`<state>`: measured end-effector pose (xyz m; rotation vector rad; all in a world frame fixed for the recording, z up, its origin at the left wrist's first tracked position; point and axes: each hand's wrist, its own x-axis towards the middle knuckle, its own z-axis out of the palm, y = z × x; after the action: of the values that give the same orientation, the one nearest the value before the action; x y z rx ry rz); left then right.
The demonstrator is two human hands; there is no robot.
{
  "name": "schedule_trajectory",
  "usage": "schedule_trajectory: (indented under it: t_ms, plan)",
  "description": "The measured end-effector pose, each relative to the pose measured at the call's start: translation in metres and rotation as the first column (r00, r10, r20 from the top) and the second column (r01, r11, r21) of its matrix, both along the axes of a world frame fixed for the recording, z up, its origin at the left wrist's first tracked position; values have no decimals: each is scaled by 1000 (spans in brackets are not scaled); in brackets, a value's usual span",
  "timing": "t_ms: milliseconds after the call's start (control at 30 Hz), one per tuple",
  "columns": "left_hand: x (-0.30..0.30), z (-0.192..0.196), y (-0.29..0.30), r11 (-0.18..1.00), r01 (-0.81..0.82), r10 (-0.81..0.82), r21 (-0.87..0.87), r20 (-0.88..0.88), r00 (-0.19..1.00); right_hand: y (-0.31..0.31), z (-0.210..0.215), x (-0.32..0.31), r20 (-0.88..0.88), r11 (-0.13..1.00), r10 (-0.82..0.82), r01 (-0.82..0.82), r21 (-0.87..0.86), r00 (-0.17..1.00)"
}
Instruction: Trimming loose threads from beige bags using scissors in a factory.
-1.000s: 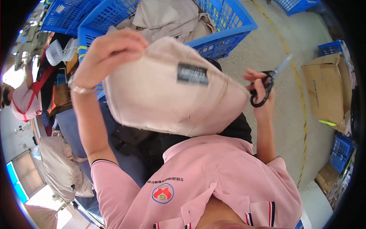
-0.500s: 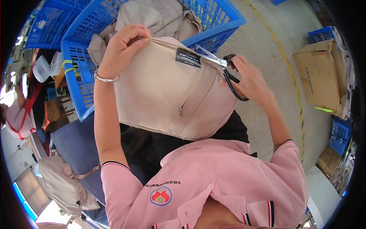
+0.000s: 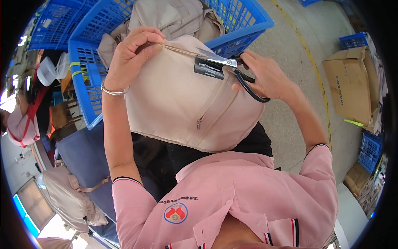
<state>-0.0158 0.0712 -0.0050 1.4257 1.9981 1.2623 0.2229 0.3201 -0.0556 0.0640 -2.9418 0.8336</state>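
Observation:
A beige fabric bag piece [image 3: 166, 95] lies spread over my lap, with a black label [image 3: 208, 68] near its upper edge and a zipper pull [image 3: 198, 124] lower down. My left hand [image 3: 139, 52] pinches the raw seam at its upper left corner. My right hand [image 3: 265, 76] holds black-handled scissors [image 3: 230, 62]. Their blades point left along the upper seam, just above the label, and look nearly closed. Whether the blades have thread or fabric between them I cannot make out.
Right beyond the piece stands a blue plastic crate [image 3: 242, 35] with more beige fabric pieces [image 3: 166, 18]. At right are a cardboard box [image 3: 346, 83] and another blue crate [image 3: 370, 148]. A beige bag [image 3: 68, 195] lies on dark blue material at left. Another person [image 3: 23, 120] is at far left.
My right hand has moved the scissors leftward along the seam, and the blades have come closer together. My left hand keeps its pinch on the corner.

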Motion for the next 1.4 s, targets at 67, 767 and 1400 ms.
schedule_trajectory:
  t_ms: [67,767,1400]
  plan:
    - [1,0,0,1000,7,-7,-2,8,1000,-1,3,0,71,999,-29,30,-13,997]
    - [3,-8,0,1000,4,-4,-2,72,997,-6,-32,9,-89,984,-87,72,-163,992]
    - [226,-151,-165,470,-831,653,-296,751,102,-27,-27,39,338,611,-302,453,-649,891]
